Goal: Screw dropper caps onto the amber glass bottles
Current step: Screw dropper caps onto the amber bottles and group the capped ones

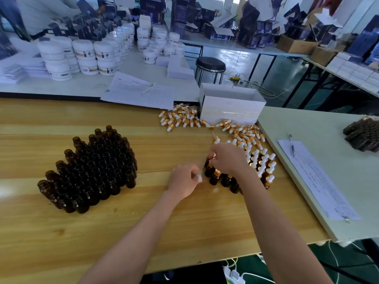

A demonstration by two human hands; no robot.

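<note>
Two hands [184, 179] [227, 158], two pens [149, 88] [292, 145], one stool [210, 64], one white box [231, 108]

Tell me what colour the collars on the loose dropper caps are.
Gold, on the dropper caps; clearest in the head view.

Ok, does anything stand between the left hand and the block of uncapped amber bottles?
Nothing visible. Only bare wooden table lies between the left hand and the uncapped bottles on its left. The right hand, gripping a cap in the small cluster, sits on the other side.
</note>
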